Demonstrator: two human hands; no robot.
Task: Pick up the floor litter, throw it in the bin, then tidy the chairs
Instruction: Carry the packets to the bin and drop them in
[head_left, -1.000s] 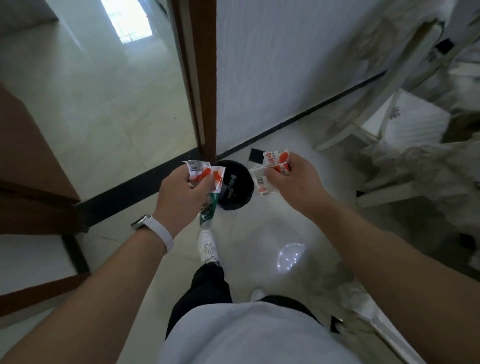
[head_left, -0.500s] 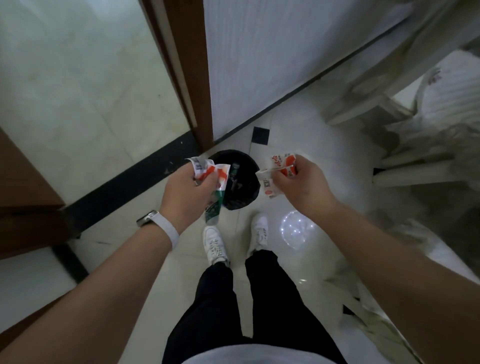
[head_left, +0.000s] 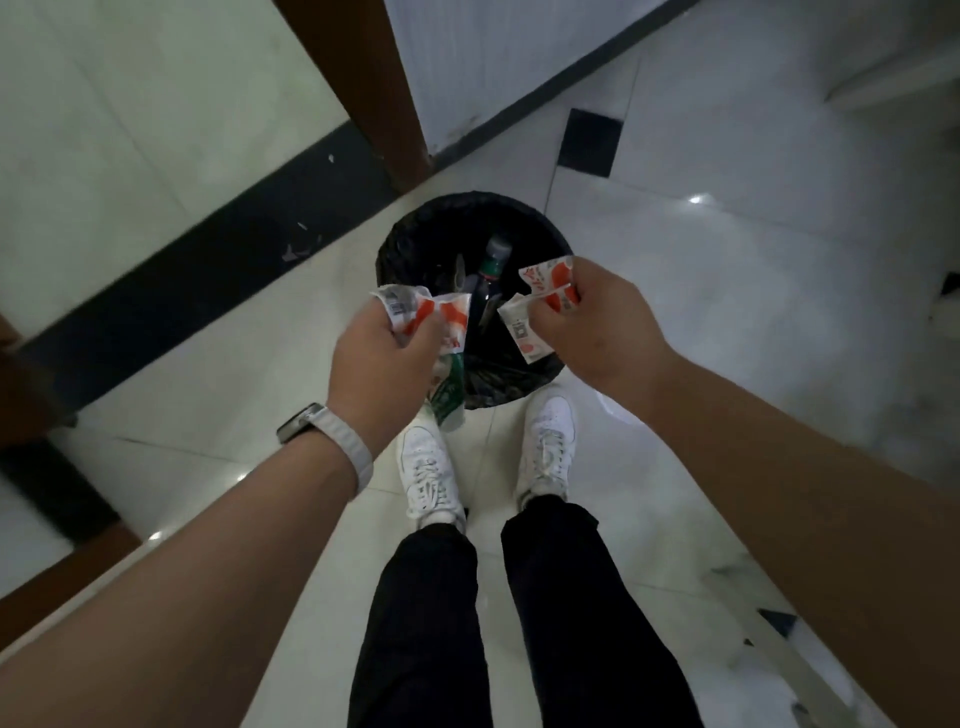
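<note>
Position: standing at the bin (head_left: 470, 200), toes nearly touching its near side. It has a black liner, and a dark bottle (head_left: 491, 280) lies inside.

Left grip (head_left: 382, 364): fingers curled round the left wrapper bunch (head_left: 421, 317), crumpled red-and-white film. A green wrapper (head_left: 449, 389) hangs below the palm.

Right grip (head_left: 597, 332): thumb and fingers pinch the right wrapper bunch (head_left: 548, 283), with one strip dangling from it.

Litter location: all in hand, none dropped yet. The right bunch sits over the bin mouth. The left bunch sits at the near-left rim.

Risks:
- The green wrapper appears to hang outside the rim, over the floor (head_left: 675, 260) by my left shoe (head_left: 428, 467). Letting go from here would likely put it beside the bin. The left grip should go further over the opening first.
- The film looks light, so pieces may flutter and drift past the rim if dropped from this height.
- Crumpled film may cling to the fingers, so one piece could stay behind when the grip spreads.
- The chairs are not yet tidied.

Writing:
- A barcode (head_left: 397, 306) shows on the left bunch.
- A square code (head_left: 519, 328) is on the dangling right strip, above a red round mark.
- Red script on the right bunch is too blurred to read.
- The print on the green wrapper is unreadable, and I can make out no brand.
</note>
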